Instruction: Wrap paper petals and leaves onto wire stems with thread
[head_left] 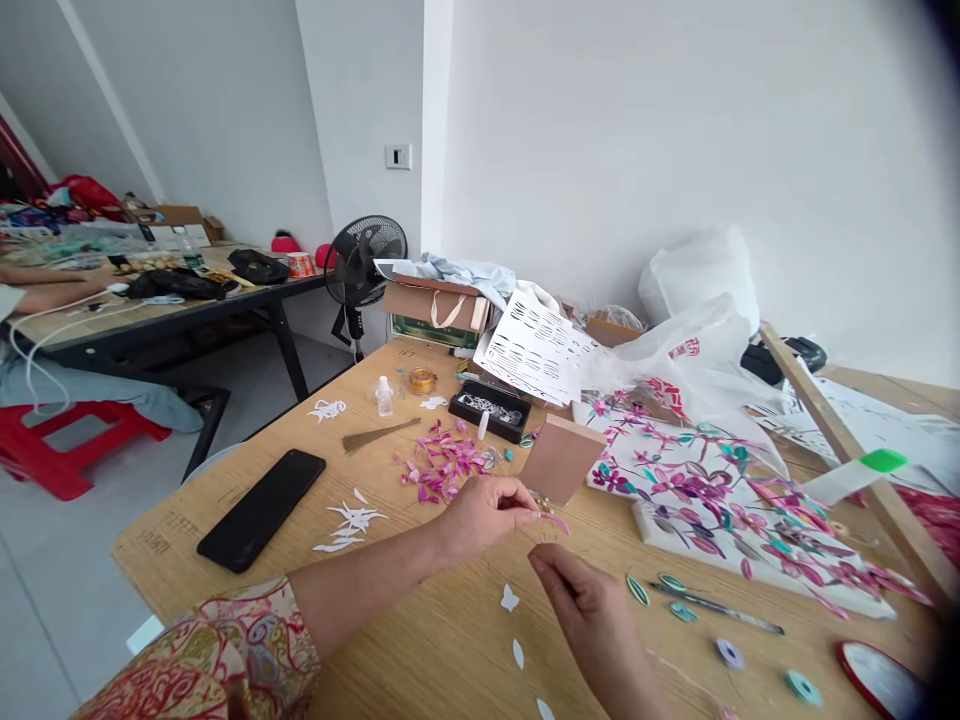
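My left hand (484,515) is over the middle of the table, thumb and forefinger pinched on a small pink petal (555,522) that sticks out to the right. Just below and right of it, my right hand (592,615) is closed, fingertips pressed together close to the petal. What those fingers hold, if anything, is too fine to see. Behind my left hand lies a heap of pink petals (442,462). White paper petal shapes (510,598) are on the wood between my forearms, with more white slivers (352,522) to the left.
A black phone (262,508) lies at left. A wooden block (562,458) stands beyond my hands, near a black box (489,408). On the right are a foam board with purple flowers (694,480), a pen (720,604) and thread spools (802,687). Another person's arm (52,285) rests on the far table.
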